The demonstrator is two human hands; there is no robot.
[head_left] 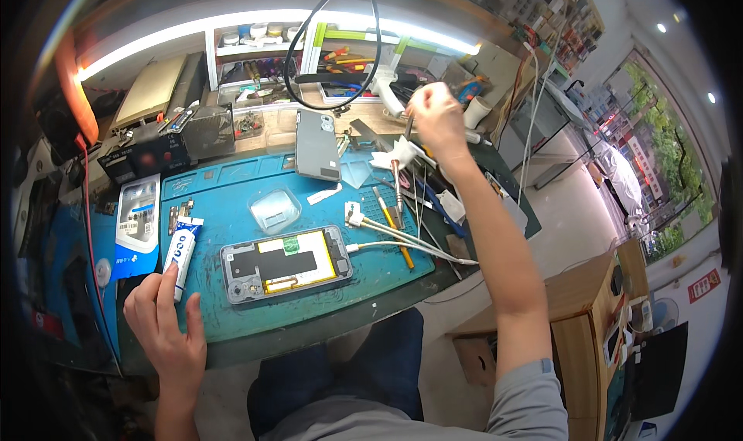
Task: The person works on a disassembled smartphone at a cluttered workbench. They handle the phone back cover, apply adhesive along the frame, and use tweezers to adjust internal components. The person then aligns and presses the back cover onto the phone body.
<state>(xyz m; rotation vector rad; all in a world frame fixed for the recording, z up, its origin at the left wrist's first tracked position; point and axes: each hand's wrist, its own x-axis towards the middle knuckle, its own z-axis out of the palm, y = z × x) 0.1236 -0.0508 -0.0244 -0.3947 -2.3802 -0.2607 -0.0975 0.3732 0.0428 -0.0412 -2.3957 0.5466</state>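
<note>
My left hand (169, 325) rests at the mat's left front with its fingers apart. Its index fingertip touches the lower part of a white and blue glue tube (183, 257). Over the tool clutter at the back right, my right hand (441, 124) is closed in a pinch, and a slim dark piece shows below its fingertips; its kind is unclear. Between the hands lies an opened phone (251, 264), its battery and inner parts exposed. A white cable (387, 244) runs into its right end. Behind it sit a clear plastic dish (274, 210) and a grey phone back cover (316, 151).
Screwdrivers, pliers and loose cables crowd the right side of the blue mat (224, 321). A yellow pen-like tool (395, 228) lies there. A blue and white package (138, 228) is at the left. A black cable loop (378, 42) hangs before lit shelves.
</note>
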